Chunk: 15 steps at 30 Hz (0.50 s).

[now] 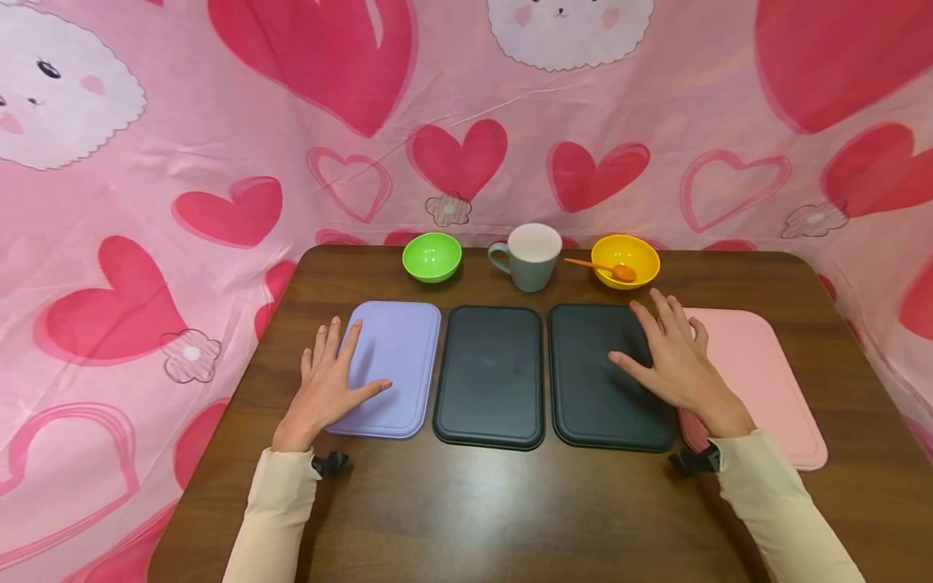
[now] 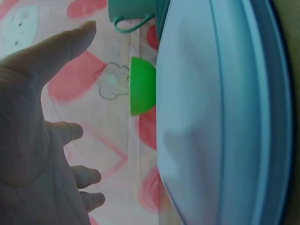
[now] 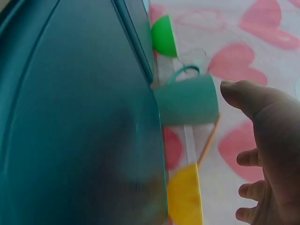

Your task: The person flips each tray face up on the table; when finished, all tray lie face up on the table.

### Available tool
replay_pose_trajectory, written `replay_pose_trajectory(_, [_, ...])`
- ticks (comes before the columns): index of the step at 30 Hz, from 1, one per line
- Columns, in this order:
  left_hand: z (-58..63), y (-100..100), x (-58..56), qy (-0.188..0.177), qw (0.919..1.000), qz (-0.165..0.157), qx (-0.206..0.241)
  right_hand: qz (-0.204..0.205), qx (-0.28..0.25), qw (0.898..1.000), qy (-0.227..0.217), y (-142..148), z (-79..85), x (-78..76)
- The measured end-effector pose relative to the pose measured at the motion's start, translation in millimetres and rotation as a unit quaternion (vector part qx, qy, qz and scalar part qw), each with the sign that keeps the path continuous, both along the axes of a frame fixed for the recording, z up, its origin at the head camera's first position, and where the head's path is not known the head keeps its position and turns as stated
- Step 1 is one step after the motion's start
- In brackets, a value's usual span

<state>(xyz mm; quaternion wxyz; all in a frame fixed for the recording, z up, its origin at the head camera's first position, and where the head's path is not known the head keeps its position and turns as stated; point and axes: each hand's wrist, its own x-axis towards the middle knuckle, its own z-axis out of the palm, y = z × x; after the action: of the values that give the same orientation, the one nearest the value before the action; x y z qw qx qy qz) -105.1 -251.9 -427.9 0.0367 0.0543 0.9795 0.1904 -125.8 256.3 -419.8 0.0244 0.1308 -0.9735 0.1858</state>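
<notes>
Left hand (image 1: 328,380) flat, fingers spread, resting on lilac board (image 1: 397,356) at left end of row; right hand (image 1: 674,360) flat, fingers spread, grasping nothing, lying across right dark board (image 1: 590,397) and edge of pink board (image 1: 765,380); second dark board (image 1: 490,376) between; green bowl (image 1: 432,256), mug (image 1: 530,257), yellow bowl (image 1: 625,259) with orange spoon (image 1: 605,267) behind, on brown table (image 1: 474,502).

Four boards lie side by side across a table (image 1: 466,502): the first board (image 1: 397,356) at far left, second board (image 1: 490,374), third board (image 1: 590,380), fourth board (image 1: 758,380) at far right. Behind them stand a bowl (image 1: 432,256), a mug (image 1: 532,257) and another bowl (image 1: 625,259) holding a spoon (image 1: 605,267). The left hand (image 1: 328,389) rests on the first board, the right hand (image 1: 674,360) across the third and fourth
</notes>
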Motion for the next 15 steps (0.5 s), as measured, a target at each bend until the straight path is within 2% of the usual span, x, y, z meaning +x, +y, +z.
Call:
replay_pose_trajectory(6, [-3.8, -13, 5.5, 0.0, 0.9993, 0.013, 0.034, 0.04, -0.001, 0.999, 0.008, -29, 0.7, -15.6])
replay_pose_trajectory(15, [-17.7, -32, 10.9, 0.028, 0.9917, 0.006, 0.126, 0.085, -0.035, 0.995, -0.027, -72, -6.3, -37.9])
